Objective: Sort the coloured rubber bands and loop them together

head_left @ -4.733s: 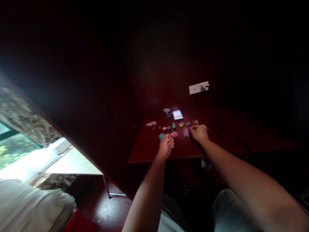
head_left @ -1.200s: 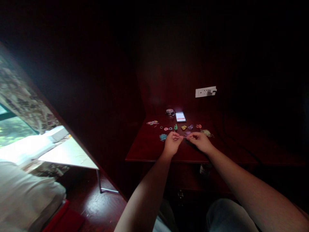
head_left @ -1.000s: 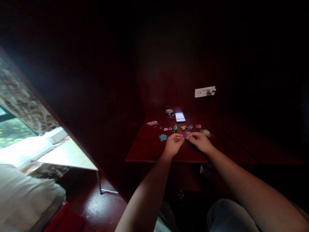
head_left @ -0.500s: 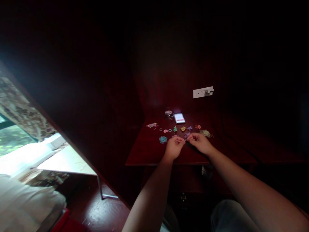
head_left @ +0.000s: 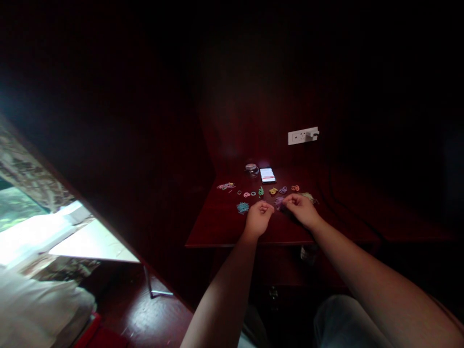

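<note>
A dark red-brown desk (head_left: 217, 227) was seen at ctr of frame, w/ a white outlet (head_left: 303, 136) mounted on the wall above, right of ctr. A pale table (head_left: 94, 241) was lit at lower left. A jar (head_left: 251, 169) and a lit phone (head_left: 267, 175) were set side by side at the rear of the desk, near frame ctr.

Step in hand (judged): small bands were being handled at the purple pile (head_left: 279, 203), just below and right of frame ctr. The R hand (head_left: 284, 201) was placed at that pile's right edge; the L hand (head_left: 272, 208) was positioned at its lower left. The hands were held apart. Fingers of both were seen bent toward the thumbs; whether tips were closed, or a band clamped, couldn't be told at this res. For the next move, a fine fingertip pinch would be req'd, w/ neighboring piles left undisturbed.

Appearance: the purple pile was loose and tangled, w/ thin strands spread outward; indiv. bands couldn't be resolved. A blue pile (head_left: 242, 208) was located to its left, beyond the L hand; a pale yellowish pile (head_left: 309, 197) was partly hidden behind the R hand. Green bands (head_left: 261, 192), yellow bands (head_left: 273, 191) and orange bands (head_left: 295, 188) were laid out in the row above.
</note>
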`<act>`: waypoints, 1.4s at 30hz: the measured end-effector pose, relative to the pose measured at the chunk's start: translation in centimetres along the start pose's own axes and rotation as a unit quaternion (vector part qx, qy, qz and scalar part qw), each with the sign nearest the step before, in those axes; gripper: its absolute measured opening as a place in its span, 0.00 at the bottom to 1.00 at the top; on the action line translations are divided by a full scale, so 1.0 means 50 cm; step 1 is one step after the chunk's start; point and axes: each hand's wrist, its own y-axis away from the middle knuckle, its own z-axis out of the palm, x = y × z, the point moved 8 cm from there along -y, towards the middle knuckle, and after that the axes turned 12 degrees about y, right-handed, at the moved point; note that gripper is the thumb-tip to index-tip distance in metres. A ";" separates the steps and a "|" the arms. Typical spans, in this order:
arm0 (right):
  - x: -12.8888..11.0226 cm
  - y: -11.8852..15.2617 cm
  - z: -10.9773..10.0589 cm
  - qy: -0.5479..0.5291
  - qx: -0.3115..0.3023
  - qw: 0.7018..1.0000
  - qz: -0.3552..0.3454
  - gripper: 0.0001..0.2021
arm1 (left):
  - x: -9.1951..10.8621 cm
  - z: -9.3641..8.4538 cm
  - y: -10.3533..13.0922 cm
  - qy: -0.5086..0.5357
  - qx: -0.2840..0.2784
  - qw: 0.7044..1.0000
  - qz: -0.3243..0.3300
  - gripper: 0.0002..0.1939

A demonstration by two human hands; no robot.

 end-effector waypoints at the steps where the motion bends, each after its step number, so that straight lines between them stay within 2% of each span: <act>1: 0.005 -0.002 -0.006 0.009 0.018 1.000 0.006 0.13 | 0.001 0.000 0.000 0.003 0.001 1.000 0.001 0.03; 9: 0.018 -0.016 -0.039 0.129 0.116 0.984 0.034 0.11 | 0.002 0.006 0.000 -0.012 -0.012 1.000 0.003 0.02; 16: 0.033 -0.028 -0.034 0.192 0.118 0.973 0.053 0.09 | 0.006 0.008 0.002 -0.018 -0.016 1.000 0.003 0.01; 21: 0.035 -0.027 -0.036 0.187 0.121 0.974 0.044 0.14 | 0.008 0.008 0.003 -0.019 -0.020 1.000 0.010 0.02; 31: 0.042 -0.030 -0.033 0.170 0.120 0.977 0.037 0.10 | 0.008 0.010 0.005 -0.009 -0.018 1.000 -0.006 0.02; 34: 0.048 -0.030 -0.045 0.153 0.152 0.975 0.049 0.10 | 0.009 0.008 0.004 -0.005 -0.016 1.000 0.002 0.02; 38: 0.061 -0.026 -0.069 0.133 0.216 0.963 0.085 0.14 | 0.004 0.003 0.002 -0.007 -0.008 1.000 -0.005 0.02; 42: 0.074 -0.029 -0.070 0.120 0.222 0.962 0.106 0.14 | 0.006 0.001 0.001 -0.025 -0.011 1.000 -0.011 0.02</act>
